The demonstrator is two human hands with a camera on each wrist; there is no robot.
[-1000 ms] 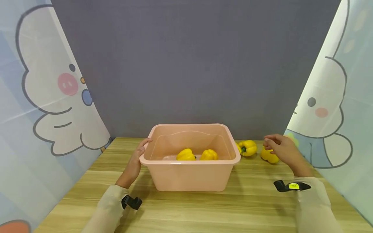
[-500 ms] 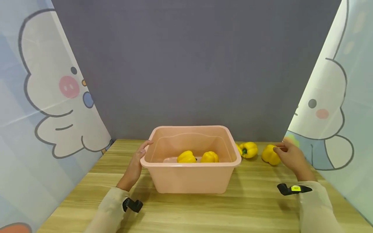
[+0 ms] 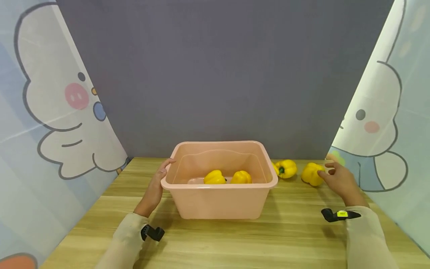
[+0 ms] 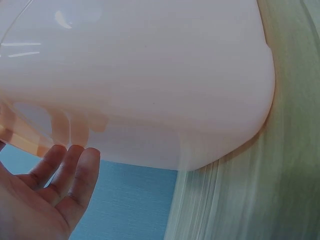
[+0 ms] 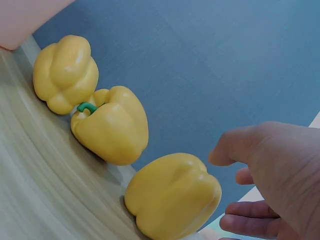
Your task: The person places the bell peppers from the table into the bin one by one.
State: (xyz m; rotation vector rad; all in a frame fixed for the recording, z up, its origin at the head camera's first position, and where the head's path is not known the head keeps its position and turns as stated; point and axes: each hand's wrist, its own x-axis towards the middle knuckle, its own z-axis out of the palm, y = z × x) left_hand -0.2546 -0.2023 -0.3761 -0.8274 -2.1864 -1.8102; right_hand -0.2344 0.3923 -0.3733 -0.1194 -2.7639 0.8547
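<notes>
Bin [image 3: 218,203]: resting left hand [image 3: 154,190], fingers extended, against the left rim. Holding right hand [image 3: 340,181] loosely spread beside the outermost yellow pepper [image 3: 311,175], lying on the table [image 3: 242,241] at right, contact unclear; possibly risking rolling it into its neighbour [image 3: 288,169] by nudging off-centre.

Left hand [image 3: 153,190] and right hand [image 3: 342,182] extend forward, well apart, right thumb [image 5: 234,146] parted from the fingers [image 5: 250,226]

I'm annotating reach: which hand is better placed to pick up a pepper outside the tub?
Probably the right hand: it's beside the rightmost pepper, while the left hand touches the tub.
</notes>
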